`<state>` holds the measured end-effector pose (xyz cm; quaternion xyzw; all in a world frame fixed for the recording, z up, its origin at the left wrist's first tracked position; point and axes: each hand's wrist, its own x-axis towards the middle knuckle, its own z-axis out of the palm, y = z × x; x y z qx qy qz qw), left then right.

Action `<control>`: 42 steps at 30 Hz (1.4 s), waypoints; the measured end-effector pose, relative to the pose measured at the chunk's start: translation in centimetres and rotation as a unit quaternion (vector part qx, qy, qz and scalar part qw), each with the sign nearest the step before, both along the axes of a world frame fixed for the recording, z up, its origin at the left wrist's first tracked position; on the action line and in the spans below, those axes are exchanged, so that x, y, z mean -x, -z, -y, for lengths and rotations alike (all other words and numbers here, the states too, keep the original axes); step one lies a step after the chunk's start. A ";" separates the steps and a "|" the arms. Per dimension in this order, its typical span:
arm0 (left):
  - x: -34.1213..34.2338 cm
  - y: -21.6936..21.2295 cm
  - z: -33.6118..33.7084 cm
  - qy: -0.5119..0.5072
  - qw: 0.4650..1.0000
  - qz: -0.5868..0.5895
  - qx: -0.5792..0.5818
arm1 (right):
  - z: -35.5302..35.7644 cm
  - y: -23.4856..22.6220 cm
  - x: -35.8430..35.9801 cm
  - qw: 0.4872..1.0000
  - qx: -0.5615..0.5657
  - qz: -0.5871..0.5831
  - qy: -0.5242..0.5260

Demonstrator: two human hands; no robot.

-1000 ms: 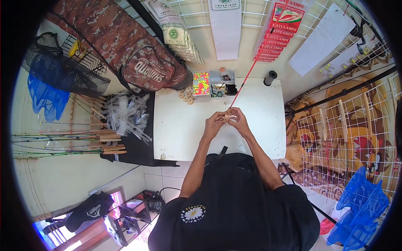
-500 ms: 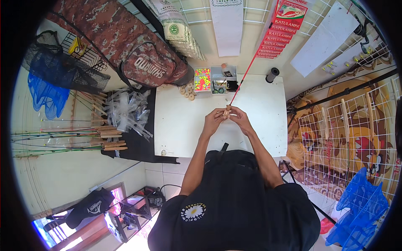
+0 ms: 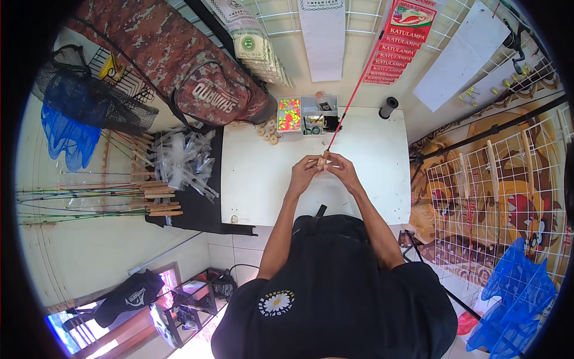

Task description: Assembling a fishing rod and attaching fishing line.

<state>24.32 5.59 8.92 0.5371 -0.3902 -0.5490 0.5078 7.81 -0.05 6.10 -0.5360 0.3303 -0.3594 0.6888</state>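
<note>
Head view looks straight down on a person in a black shirt standing at a white counter (image 3: 263, 179) in the middle of the frame. Both hands meet just above the centre: the left hand (image 3: 305, 170) and the right hand (image 3: 342, 170) close their fingers on the pale cork-coloured butt of a thin red fishing rod (image 3: 353, 96). The butt sits between the two sets of fingertips, over the counter, and the rod runs from there up and to the right, over the back edge of the counter and in front of a red hanging banner (image 3: 402, 42) at the top of the frame. The fingers of each hand are pinched on the rod's end; how tightly cannot be told at this size.

At the back of the counter stands a compartment box (image 3: 289, 115) filled with bright pink, yellow and green bits, with a second small tray of tackle just beside it on the right. A cluster of round wooden discs (image 3: 269, 130) lies just left of the box. A black spool (image 3: 388, 107) stands upright near the counter's upper right corner. Left of the counter, a heap of clear plastic packets (image 3: 179, 161) lies on a dark surface beside a row of rods with wooden handles (image 3: 149, 200). A camouflage rod bag (image 3: 179, 66) lies across the upper left.
</note>
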 end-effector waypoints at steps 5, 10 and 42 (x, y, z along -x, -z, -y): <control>-0.2 0.4 -0.1 -0.002 1.000 -0.022 0.010 | 0.2 -0.5 0.3 0.996 0.031 -0.080 0.003; -0.6 0.3 -0.2 0.022 0.999 0.024 0.008 | 0.6 -1.2 0.4 0.991 0.041 -0.130 0.006; 3.9 2.6 -1.7 0.020 0.997 0.023 0.073 | -1.4 -2.5 4.0 0.988 0.089 -0.128 0.000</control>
